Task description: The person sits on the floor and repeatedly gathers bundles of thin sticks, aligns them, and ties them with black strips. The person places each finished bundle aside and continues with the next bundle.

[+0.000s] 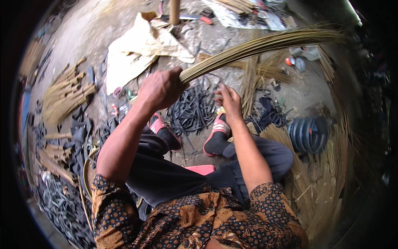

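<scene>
My left hand (161, 88) is wrapped round a long bundle of thin yellow-brown broom sticks (248, 47). The bundle sweeps out to the upper right, its loose tips spreading at the far end. A short piece of its other end shows beside my left wrist. Lower and to the right, apart from the bundle, my right hand (229, 99) has its fingers curled together; whatever they may pinch is too small to make out. Between my feet, on the floor, lies a tangled heap of black rubber strips (191, 108).
A cream sack (134, 47) lies ahead by a wooden post (174, 12) and a red-handled knife (205, 20). Short stick bundles (68, 93) are at left. Right of my knee are a dark ribbed bucket (309, 135) and loose sticks (319, 191).
</scene>
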Demonstrator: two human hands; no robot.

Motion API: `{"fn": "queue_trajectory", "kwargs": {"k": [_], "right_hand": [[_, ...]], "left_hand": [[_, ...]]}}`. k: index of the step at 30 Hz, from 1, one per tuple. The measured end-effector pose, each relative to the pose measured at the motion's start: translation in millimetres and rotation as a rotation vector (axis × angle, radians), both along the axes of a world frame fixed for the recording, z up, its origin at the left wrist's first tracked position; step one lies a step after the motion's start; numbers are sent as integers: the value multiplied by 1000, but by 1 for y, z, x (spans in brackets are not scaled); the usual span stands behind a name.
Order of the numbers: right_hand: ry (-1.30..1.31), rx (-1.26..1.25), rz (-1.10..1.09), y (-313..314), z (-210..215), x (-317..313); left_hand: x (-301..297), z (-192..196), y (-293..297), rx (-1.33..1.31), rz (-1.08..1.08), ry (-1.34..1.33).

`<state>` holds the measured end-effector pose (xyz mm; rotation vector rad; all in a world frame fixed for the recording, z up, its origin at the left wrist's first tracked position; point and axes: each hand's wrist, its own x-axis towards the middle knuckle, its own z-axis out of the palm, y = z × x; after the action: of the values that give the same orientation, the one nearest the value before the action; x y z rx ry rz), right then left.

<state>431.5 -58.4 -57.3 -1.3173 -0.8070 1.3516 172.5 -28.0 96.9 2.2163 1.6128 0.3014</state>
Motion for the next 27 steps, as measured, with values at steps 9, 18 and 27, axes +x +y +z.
{"fn": "queue_trajectory", "kwargs": {"k": [9, 18, 27], "right_hand": [[-813, -417, 318, -35, -172, -7], [-1273, -579, 640, -51, -203, -33], [-947, -451, 530, -46, -201, -23]], "left_hand": [[-22, -2, 13, -68, 169, -134], [-44, -6, 17, -109, 273, -134], [-50, -6, 20, -103, 236, -61]]}}
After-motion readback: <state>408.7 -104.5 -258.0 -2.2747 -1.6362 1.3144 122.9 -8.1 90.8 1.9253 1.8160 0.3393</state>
